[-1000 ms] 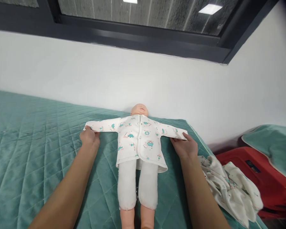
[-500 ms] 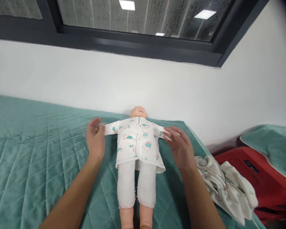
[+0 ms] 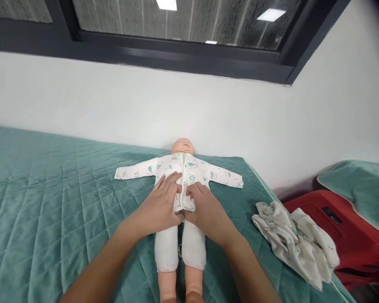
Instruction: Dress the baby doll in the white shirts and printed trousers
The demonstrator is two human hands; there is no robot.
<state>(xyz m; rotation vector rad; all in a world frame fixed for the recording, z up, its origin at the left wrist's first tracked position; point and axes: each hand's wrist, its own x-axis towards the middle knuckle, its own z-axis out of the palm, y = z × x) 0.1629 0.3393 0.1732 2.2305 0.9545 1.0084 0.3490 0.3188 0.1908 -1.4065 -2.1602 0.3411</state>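
A baby doll (image 3: 182, 145) lies on its back on the green quilted cover, arms spread, with white padded legs. It wears a white baby jacket (image 3: 192, 166) with a green and red print and a snap front. My left hand (image 3: 162, 204) rests over one front panel, its thumb at the bottom hem and its fingers bent onto the cloth. On the other panel, my right hand (image 3: 205, 206) has its fingers curled and its thumb near the hem, pinching the edge. Between both hands the front opening shows; the hem's outer parts are hidden.
A crumpled printed white garment (image 3: 298, 240) lies at the right edge of the green quilted cover (image 3: 66, 202). Beyond that edge is a red plastic object (image 3: 331, 223) partly under green cloth (image 3: 360, 189). A white wall (image 3: 139, 105) and a dark window frame (image 3: 177, 59) stand behind.
Both hands have moved from the jacket's sleeve ends inward and down to its lower front and now grip the cloth there. The sleeves lie uncovered.
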